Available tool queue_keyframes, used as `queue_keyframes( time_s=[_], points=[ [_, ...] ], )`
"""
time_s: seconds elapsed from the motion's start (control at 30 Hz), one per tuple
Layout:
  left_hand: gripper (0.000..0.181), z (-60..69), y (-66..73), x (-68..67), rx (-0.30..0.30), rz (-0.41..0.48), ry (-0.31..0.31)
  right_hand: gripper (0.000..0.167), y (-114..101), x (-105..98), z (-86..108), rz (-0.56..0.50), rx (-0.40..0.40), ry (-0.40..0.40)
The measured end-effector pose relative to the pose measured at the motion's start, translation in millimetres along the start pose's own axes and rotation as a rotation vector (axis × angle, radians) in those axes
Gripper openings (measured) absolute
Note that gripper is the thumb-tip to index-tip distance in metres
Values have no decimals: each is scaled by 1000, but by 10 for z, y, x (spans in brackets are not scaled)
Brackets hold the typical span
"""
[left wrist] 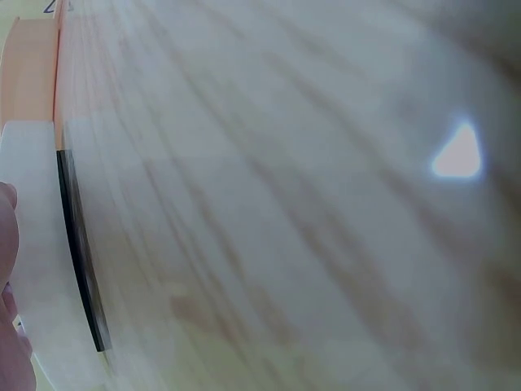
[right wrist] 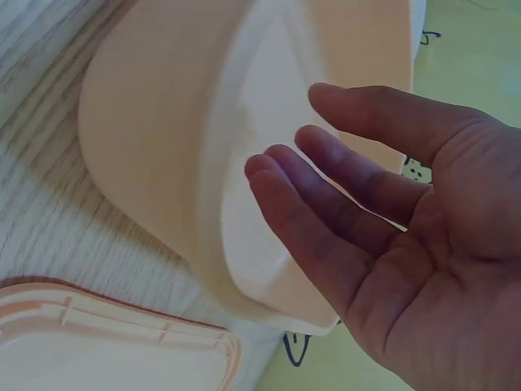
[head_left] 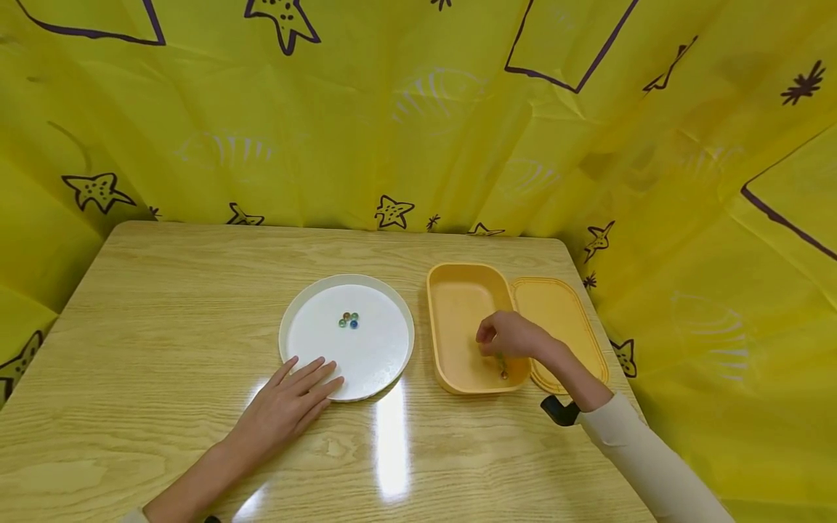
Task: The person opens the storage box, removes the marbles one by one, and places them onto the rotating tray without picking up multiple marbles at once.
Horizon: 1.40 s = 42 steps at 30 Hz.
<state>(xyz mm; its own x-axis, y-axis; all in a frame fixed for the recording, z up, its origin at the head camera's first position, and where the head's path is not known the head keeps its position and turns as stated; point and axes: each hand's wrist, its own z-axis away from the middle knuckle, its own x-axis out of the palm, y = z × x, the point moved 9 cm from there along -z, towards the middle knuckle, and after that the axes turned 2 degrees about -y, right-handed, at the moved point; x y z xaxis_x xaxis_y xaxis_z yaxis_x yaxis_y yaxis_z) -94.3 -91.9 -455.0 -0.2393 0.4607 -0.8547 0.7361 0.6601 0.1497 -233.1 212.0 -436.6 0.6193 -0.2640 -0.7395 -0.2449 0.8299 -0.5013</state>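
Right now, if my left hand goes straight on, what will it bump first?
Already at the plate's edge, your left hand would probably bump the marbles first; its height is hard to judge.

The right hand (head_left: 513,335) hides part of the orange box (head_left: 458,305) at its near right end, where the marbles (head_left: 503,375) are too small and covered to count. The right forearm (head_left: 578,374) crosses the lid (head_left: 556,319), which the right wrist view cuts off. The left hand (head_left: 290,399) covers some of the white tray (head_left: 375,356) at its near left rim; the left wrist view crops that hand to slivers and blurs the table (left wrist: 285,244). The left sleeve (head_left: 135,516) is mostly cut off
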Motion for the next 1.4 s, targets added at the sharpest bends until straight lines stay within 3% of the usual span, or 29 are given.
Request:
queue_keyframes(
  time_s=[0.13, 0.3, 0.63, 0.9, 1.4],
  points=[
    [50, -9, 12, -23, 9, 6, 18, 4, 33, 96, 24, 54, 21, -59],
    [50, -11, 14, -27, 9, 5, 15, 12, 83, 208, 32, 101, 74, -119],
    [51, -11, 28, -28, 10, 2, 11, 24, 116, 331, 61, 180, 103, -156],
    [49, -12, 26, -32, 20, 6, 28, 27, 37, 355, 70, 356, 38, -150],
    [52, -9, 1, 16, -9, -2, -35, 32, 35, 428, 95, 315, 42, -203]
  ],
)
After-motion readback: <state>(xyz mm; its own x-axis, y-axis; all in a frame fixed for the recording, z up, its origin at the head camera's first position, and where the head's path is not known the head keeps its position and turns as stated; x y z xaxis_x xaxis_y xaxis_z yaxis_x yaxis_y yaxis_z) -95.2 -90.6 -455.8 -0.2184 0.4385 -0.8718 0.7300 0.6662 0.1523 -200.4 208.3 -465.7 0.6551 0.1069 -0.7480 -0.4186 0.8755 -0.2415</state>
